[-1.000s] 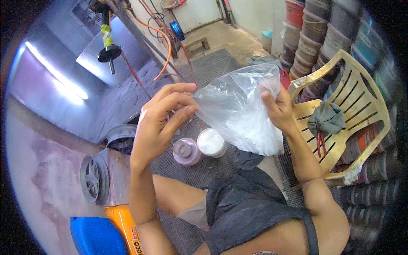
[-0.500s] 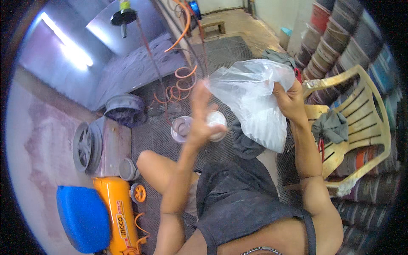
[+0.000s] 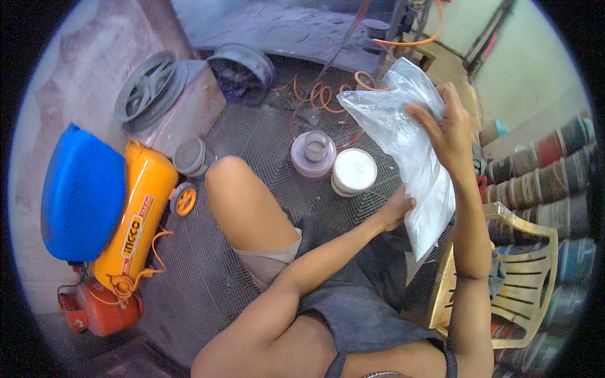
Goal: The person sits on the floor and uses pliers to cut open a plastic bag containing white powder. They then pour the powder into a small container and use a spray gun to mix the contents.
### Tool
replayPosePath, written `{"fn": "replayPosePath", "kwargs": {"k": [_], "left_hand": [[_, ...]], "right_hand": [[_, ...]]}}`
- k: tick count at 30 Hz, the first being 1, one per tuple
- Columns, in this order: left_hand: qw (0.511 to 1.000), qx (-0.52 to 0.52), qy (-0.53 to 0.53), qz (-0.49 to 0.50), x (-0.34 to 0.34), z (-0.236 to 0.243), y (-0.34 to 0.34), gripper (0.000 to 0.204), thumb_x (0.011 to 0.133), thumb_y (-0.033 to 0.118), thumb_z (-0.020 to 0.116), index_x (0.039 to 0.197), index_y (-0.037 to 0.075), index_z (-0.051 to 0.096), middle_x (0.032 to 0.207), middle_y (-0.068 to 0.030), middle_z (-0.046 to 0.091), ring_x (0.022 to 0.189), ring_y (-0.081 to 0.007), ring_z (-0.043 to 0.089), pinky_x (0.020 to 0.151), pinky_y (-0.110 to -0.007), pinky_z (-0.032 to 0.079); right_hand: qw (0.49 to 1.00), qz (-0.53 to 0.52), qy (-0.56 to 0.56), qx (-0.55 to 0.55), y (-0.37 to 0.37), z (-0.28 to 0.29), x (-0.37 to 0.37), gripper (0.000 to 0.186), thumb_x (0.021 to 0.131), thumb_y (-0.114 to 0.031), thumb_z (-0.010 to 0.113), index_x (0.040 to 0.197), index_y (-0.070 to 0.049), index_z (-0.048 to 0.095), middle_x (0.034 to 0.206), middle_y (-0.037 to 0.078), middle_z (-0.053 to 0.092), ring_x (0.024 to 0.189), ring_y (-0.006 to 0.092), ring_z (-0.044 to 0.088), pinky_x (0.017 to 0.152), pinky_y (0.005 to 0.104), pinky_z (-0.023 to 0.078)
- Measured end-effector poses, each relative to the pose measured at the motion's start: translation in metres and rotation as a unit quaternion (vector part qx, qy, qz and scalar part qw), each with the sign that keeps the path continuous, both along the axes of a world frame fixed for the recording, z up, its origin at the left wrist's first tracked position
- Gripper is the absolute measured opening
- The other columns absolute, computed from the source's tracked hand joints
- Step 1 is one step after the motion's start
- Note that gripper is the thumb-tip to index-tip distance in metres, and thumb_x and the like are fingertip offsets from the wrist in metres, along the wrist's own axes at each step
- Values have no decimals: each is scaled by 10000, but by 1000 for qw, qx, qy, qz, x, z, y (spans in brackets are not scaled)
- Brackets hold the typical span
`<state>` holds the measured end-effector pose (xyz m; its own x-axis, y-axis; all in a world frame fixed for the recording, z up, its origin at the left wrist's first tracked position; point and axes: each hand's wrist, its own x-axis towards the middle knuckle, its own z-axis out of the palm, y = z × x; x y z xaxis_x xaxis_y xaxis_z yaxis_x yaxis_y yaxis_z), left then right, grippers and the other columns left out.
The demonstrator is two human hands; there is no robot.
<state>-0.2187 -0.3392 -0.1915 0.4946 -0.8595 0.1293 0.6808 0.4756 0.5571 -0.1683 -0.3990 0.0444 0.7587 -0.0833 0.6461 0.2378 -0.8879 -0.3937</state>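
Holding a clear plastic bag of white powder (image 3: 413, 151) up over the metal grid floor (image 3: 252, 145), we pinch its upper part with our right hand (image 3: 450, 129), while our left hand (image 3: 397, 211) grips its lower side, above a white-lidded round tub (image 3: 354, 171).

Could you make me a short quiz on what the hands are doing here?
1. True or false: both hands touch the clear plastic bag.
2. Which hand grips the bag's top: A left hand, B right hand?
3. What colour is the plastic chair?

Key: 1 true. 2 B; the left hand supports the bag lower down. 3 Yellow.
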Motion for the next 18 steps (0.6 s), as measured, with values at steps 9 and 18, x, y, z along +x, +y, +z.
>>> {"fn": "replayPosePath", "kwargs": {"k": [9, 18], "left_hand": [[987, -102, 111, -48, -11, -46, 6, 869, 820, 643, 614, 1447, 96, 362, 1393, -66, 514, 1278, -210, 501, 1072, -418, 422], [957, -170, 220, -77, -5, -58, 6, 942, 817, 685, 580, 1480, 79, 296, 1455, -94, 440, 1333, -237, 436, 1123, -414, 349]], "right_hand": [[962, 17, 237, -132, 6, -78, 80, 475, 748, -221, 813, 1093, 34, 609, 853, 225, 655, 711, 326, 638, 679, 375, 496], [932, 106, 322, -127, 27, -136, 131, 428, 742, -136, 778, 1107, -5, 598, 961, 252, 649, 928, 444, 613, 782, 459, 485]]}}
